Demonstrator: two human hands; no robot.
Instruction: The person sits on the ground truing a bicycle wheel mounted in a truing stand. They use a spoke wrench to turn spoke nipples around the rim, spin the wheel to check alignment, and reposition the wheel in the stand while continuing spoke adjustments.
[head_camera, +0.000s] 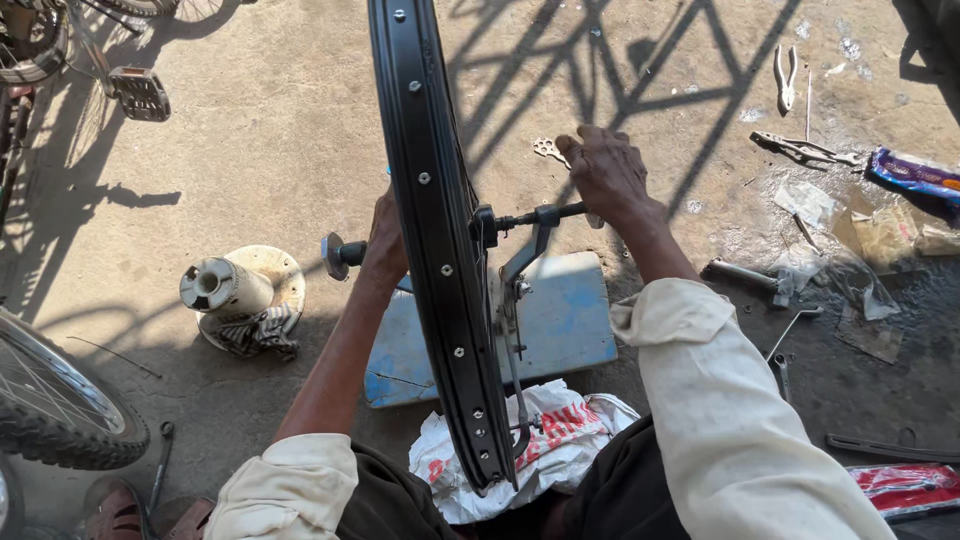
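Note:
A black bicycle wheel rim (430, 210) stands upright on edge in a truing stand (520, 270) that rests on a blue board (570, 320). My left hand (385, 245) is on the left side of the rim, fingers closed by the axle end and partly hidden behind the rim. My right hand (605, 170) is on the right side, its fingers closed over the stand's black axle rod (545, 213). What the fingertips hold cannot be made out.
A cream spool-like hub on a disc (240, 290) lies left with a rag. Pliers (785, 75), a metal tool (805, 150), wrappers and small parts lie at right. A bicycle tyre (55, 400) and a pedal (138, 92) are at left. A white plastic bag (545, 440) lies near me.

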